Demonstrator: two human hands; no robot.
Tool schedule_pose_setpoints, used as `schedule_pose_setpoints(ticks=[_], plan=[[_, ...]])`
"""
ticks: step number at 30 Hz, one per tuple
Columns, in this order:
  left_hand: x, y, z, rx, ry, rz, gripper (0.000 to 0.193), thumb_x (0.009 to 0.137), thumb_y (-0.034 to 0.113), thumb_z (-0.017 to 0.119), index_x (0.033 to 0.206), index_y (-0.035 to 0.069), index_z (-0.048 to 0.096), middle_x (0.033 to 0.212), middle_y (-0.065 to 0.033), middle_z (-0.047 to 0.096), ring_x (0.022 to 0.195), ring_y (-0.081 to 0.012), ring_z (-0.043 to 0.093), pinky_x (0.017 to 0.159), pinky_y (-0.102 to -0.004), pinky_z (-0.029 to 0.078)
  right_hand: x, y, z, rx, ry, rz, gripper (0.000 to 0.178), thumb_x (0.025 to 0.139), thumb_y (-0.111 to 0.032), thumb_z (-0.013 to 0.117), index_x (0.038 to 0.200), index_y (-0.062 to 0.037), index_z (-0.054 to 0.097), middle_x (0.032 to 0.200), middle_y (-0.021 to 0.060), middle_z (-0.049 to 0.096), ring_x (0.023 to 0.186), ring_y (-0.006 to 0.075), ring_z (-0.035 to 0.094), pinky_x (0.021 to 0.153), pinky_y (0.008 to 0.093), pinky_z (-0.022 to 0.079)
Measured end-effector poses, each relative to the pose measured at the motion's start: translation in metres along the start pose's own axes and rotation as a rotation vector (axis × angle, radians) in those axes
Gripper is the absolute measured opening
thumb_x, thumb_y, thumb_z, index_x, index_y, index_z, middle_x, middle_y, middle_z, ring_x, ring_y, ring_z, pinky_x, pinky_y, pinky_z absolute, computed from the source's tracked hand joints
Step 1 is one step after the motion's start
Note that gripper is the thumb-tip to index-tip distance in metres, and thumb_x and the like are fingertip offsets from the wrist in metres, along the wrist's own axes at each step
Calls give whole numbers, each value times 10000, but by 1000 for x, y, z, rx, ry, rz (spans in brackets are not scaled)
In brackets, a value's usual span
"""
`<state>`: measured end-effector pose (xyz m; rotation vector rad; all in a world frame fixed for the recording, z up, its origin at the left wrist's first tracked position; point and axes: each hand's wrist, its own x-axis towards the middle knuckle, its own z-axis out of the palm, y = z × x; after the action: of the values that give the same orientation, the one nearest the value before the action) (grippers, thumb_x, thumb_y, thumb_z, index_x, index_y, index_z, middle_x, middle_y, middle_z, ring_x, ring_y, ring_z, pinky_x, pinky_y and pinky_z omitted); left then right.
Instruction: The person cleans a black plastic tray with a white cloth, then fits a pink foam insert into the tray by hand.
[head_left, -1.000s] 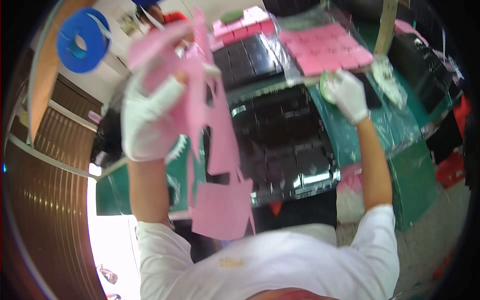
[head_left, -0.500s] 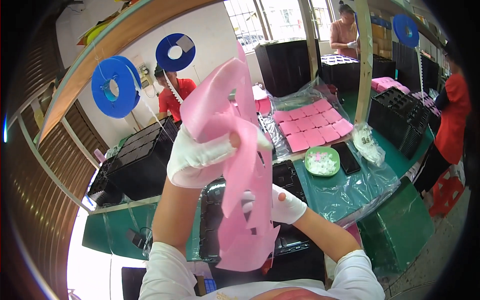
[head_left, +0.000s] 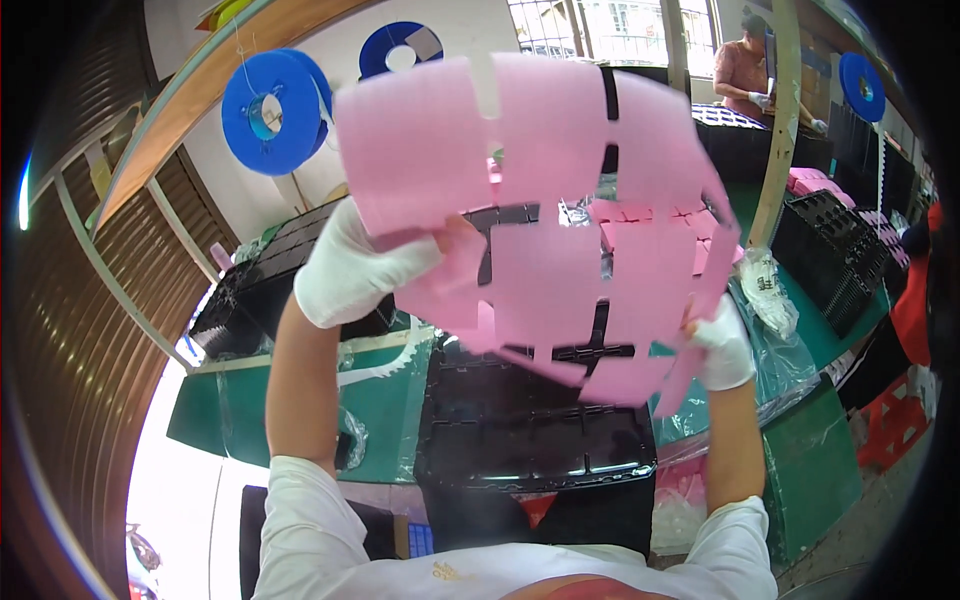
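A large pink foam sheet (head_left: 540, 200) with slits and cut-out squares is spread out in the air in front of me. My left hand (head_left: 355, 268), in a white glove, grips its left edge. My right hand (head_left: 722, 345), also gloved, holds its lower right corner. Below the sheet a black plastic tray (head_left: 535, 435) with compartments lies on the green table (head_left: 290, 420). The sheet hides the tray's far end and part of the bench behind it.
Stacks of black trays stand at the left (head_left: 255, 295) and far right (head_left: 835, 255). Blue reels (head_left: 272, 110) hang overhead. Pink foam pieces (head_left: 650, 215) lie on clear plastic behind the sheet. A person (head_left: 750, 65) works at the back right.
The crumpled pink sheet has been pulled open wide between both hands. My right hand moved out to the right, and the view has tilted slightly.
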<state>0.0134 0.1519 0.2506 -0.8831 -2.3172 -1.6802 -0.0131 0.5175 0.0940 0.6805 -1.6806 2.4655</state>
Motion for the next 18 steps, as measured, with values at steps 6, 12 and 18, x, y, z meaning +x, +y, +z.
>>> schedule_pose_setpoints(ticks=[6,12,18], plan=[[-34,-1,-28,262,239,328,223,881,-41,715,1103,-25,726,1009,-45,724,876,-116,670,811,-272,550,4,-61,-6,-272,-81,-165,514,802,-466,823,854,24,678,724,23,625,639,100,553,594,235,410],[-47,1,-30,206,424,196,229,884,1,717,1105,-56,718,928,-22,704,795,-73,621,719,-231,507,16,-72,15,-306,14,-206,481,892,-443,733,901,36,686,727,10,632,631,66,563,574,207,406],[-33,-66,-12,64,381,-190,253,925,107,702,1112,-64,714,960,-17,697,859,-63,600,780,-217,484,33,-16,22,-361,132,-17,229,964,-199,619,874,6,668,739,-38,580,692,35,512,639,214,401]])
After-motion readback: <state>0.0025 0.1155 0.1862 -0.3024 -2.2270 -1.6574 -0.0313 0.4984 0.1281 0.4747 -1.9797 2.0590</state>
